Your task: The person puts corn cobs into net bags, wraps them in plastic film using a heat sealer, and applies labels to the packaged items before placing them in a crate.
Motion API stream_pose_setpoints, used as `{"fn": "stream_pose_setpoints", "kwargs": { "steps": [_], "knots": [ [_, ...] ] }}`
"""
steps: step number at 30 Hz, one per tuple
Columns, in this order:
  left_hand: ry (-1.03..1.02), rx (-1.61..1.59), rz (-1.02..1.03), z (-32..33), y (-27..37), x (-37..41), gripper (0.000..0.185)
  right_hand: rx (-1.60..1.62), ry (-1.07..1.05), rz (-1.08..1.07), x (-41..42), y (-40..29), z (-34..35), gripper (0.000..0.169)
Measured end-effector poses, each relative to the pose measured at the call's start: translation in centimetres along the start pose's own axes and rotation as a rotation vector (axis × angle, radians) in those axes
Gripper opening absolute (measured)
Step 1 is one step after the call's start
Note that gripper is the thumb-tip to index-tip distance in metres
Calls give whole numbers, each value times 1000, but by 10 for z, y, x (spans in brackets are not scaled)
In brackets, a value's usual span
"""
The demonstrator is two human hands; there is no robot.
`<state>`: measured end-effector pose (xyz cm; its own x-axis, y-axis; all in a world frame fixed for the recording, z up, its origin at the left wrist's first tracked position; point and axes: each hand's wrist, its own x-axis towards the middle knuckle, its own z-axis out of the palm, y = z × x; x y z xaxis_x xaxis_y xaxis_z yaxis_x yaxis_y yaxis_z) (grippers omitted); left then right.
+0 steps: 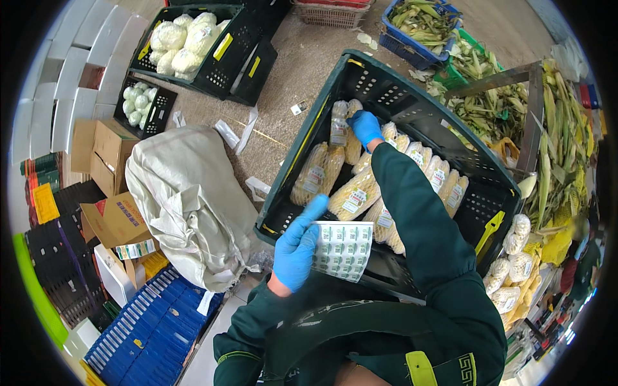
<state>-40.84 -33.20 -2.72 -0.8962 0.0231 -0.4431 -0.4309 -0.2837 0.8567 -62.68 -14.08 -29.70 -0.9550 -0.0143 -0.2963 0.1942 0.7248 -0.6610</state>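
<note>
My left hand (293, 248), in a blue glove, holds a sheet of small printed stickers (344, 248) by its left edge, index finger extended. The sheet hangs over the near rim of a large black plastic crate (386, 91). Reaching into that crate, my blue-gloved right hand (365, 126) rests at a net-wrapped corn pack (354, 145) by the far left corner; its fingertips are partly hidden. Several more packs of corn cobs in white foam netting lie in the crate, among them one pack (316, 173) at the left and another (355, 195) in the middle. Many bear printed labels.
A stuffed white woven sack (188, 193) and blue crates (159, 328) stand at left. Behind are black crates of netted round vegetables (186, 43). Corn husks fill a blue basket (420, 29) and pile up right, beside a metal frame (530, 116). Netted produce (509, 275) sits nearby.
</note>
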Motion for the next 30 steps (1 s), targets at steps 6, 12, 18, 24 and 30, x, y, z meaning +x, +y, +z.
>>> {"fn": "stream_pose_setpoints", "kwargs": {
  "steps": [6,12,18,24,30],
  "knots": [
    [-80,22,-113,-8,5,14,30,-165,76,123,-5,5,-5,40],
    [-140,14,-163,-11,12,23,41,839,-473,31,-104,-72,-101,32],
    [-206,178,-158,-12,16,36,41,875,-733,126,-214,-105,-155,48],
    [-127,91,-245,-2,19,36,31,992,-538,161,-228,-99,-146,31],
    [-51,13,-268,6,9,38,21,989,-478,102,-232,-89,-151,20]
  ]
}}
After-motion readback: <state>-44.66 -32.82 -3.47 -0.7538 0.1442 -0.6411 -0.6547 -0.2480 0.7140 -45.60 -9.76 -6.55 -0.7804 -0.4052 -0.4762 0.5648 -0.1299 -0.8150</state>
